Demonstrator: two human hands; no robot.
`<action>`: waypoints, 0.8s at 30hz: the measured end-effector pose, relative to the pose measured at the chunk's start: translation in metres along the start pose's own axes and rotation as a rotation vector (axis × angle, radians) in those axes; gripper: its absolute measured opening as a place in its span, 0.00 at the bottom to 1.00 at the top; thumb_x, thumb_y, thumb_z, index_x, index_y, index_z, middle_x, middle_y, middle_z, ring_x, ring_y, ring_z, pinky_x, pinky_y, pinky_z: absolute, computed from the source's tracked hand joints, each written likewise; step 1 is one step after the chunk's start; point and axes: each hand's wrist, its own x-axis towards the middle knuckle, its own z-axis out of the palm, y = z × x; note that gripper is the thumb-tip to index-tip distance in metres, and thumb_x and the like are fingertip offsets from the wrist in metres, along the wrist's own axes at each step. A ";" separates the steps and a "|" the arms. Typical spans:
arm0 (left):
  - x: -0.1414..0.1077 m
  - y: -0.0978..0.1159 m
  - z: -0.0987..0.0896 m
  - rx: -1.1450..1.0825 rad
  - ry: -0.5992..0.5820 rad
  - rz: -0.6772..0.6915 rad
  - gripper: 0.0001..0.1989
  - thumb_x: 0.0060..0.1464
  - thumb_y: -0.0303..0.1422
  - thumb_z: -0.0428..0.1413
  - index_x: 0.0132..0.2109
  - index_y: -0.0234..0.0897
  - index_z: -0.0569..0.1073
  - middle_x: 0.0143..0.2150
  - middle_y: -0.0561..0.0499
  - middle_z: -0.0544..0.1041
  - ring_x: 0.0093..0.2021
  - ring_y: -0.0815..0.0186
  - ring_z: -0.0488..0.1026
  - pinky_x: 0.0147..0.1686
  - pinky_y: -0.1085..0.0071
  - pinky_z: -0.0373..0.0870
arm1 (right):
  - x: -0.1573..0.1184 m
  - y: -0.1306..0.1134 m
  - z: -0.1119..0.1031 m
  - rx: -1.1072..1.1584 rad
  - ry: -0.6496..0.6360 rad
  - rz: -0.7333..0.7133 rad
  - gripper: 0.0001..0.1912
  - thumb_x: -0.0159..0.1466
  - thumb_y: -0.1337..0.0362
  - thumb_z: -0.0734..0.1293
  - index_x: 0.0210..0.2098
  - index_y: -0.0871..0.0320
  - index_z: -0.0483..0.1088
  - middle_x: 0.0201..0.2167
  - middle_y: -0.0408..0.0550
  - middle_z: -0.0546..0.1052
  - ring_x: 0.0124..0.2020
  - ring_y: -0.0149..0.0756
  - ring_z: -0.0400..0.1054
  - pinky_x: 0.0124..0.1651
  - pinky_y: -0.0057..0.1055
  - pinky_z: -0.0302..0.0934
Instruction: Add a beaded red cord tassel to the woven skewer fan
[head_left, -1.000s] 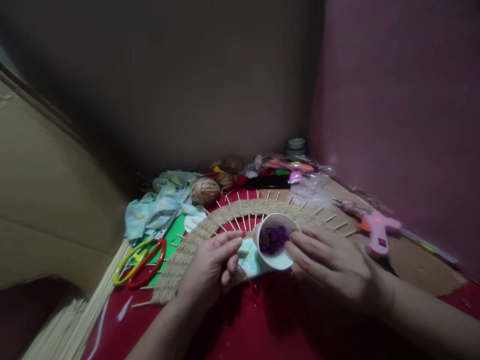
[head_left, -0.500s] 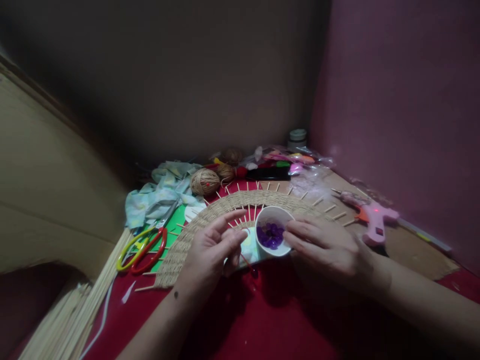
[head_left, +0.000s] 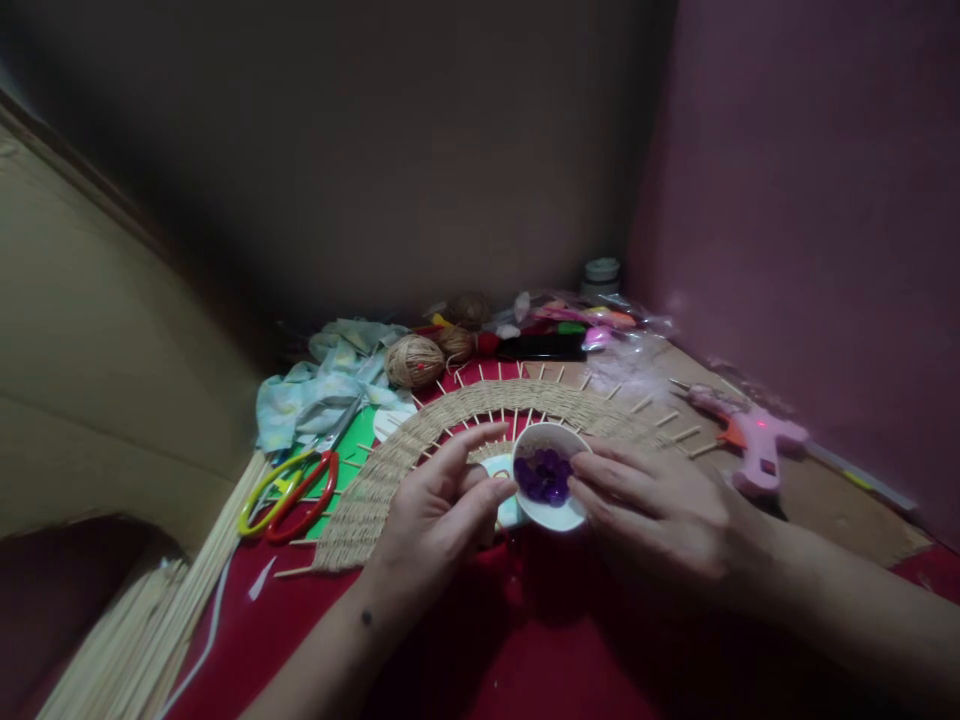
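White cup (head_left: 553, 515), one, mouth tipped toward the viewer; located between the two hands, in front of the woven piece's inner edge

Purple beads (head_left: 544, 478), a small heap, lying inside the cup

Right hand (head_left: 664, 505), one, at the cup's right side; fingers narrow and close together, gripping the rim, fingertips over the inner wall; thumb hidden

Left hand (head_left: 435, 515), one, left of the cup; index finger and thumb apart with a modest gap, tips near the rim; remaining fingers curled and partly hidden, so whether they hold anything cannot be told

Woven piece (head_left: 352, 510), arched, straw-coloured, thin sticks projecting from its edges; lying behind the hands

Scissors (head_left: 330, 490), one pair, one yellow and one red handle loop, left of the woven piece

Patterned cloth (head_left: 319, 395), pale blue, crumpled, beyond the scissors

Twine ball (head_left: 414, 362), brown, right of the cloth

Glue gun (head_left: 761, 445), pink with orange trigger, resting on brown cardboard (head_left: 817, 520) at right

Long sticks (head_left: 217, 525), pale, bundled, at far left

Red table covering (head_left: 517, 660), beneath the hands
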 end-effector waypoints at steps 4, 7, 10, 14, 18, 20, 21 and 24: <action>0.001 0.003 0.000 -0.021 -0.029 -0.070 0.16 0.56 0.33 0.56 0.51 0.34 0.67 0.16 0.64 0.58 0.15 0.77 0.56 0.15 0.81 0.54 | -0.003 -0.003 0.002 0.026 -0.014 0.005 0.11 0.64 0.74 0.60 0.43 0.67 0.72 0.41 0.58 0.76 0.50 0.46 0.68 0.51 0.47 0.67; 0.001 0.001 0.001 -0.017 -0.054 -0.065 0.15 0.56 0.33 0.55 0.50 0.35 0.68 0.16 0.63 0.59 0.15 0.77 0.56 0.15 0.81 0.54 | -0.001 -0.005 0.000 0.026 -0.048 -0.006 0.11 0.65 0.74 0.59 0.42 0.66 0.72 0.40 0.57 0.75 0.48 0.44 0.68 0.49 0.46 0.68; -0.001 -0.003 0.003 0.055 -0.091 0.009 0.14 0.58 0.32 0.54 0.51 0.37 0.69 0.18 0.62 0.59 0.17 0.77 0.56 0.15 0.81 0.55 | 0.002 -0.007 -0.003 0.014 -0.095 -0.017 0.12 0.66 0.74 0.57 0.40 0.66 0.72 0.37 0.56 0.76 0.43 0.42 0.70 0.41 0.42 0.69; -0.005 -0.005 0.005 0.225 -0.090 0.186 0.15 0.59 0.29 0.52 0.52 0.39 0.71 0.19 0.59 0.64 0.18 0.75 0.60 0.16 0.80 0.58 | 0.005 -0.010 -0.004 0.029 -0.125 -0.001 0.16 0.66 0.74 0.54 0.39 0.68 0.73 0.33 0.57 0.76 0.34 0.40 0.69 0.31 0.36 0.67; -0.008 -0.007 0.004 0.353 -0.016 0.317 0.15 0.59 0.28 0.52 0.52 0.39 0.72 0.24 0.55 0.72 0.20 0.74 0.65 0.18 0.79 0.64 | 0.006 -0.008 -0.003 -0.044 -0.055 0.025 0.15 0.65 0.75 0.55 0.39 0.68 0.73 0.33 0.58 0.76 0.36 0.41 0.70 0.33 0.37 0.68; -0.008 -0.010 0.003 0.416 0.019 0.402 0.16 0.58 0.27 0.53 0.53 0.40 0.72 0.27 0.54 0.76 0.20 0.74 0.68 0.20 0.78 0.69 | 0.007 -0.006 -0.002 -0.074 0.010 0.010 0.12 0.63 0.75 0.58 0.39 0.69 0.72 0.33 0.59 0.76 0.39 0.43 0.70 0.39 0.40 0.69; -0.007 -0.012 0.002 0.450 0.031 0.443 0.17 0.58 0.27 0.53 0.54 0.40 0.71 0.28 0.53 0.77 0.21 0.73 0.70 0.23 0.78 0.71 | 0.008 -0.005 -0.001 -0.083 0.047 0.005 0.11 0.62 0.75 0.59 0.39 0.70 0.72 0.33 0.59 0.76 0.40 0.44 0.70 0.42 0.41 0.69; -0.001 -0.019 -0.001 0.551 0.057 0.527 0.16 0.59 0.27 0.53 0.53 0.37 0.71 0.35 0.51 0.80 0.28 0.71 0.75 0.32 0.75 0.76 | 0.010 -0.001 0.004 -0.101 0.068 -0.013 0.12 0.63 0.75 0.57 0.37 0.70 0.72 0.32 0.58 0.77 0.39 0.42 0.70 0.44 0.39 0.68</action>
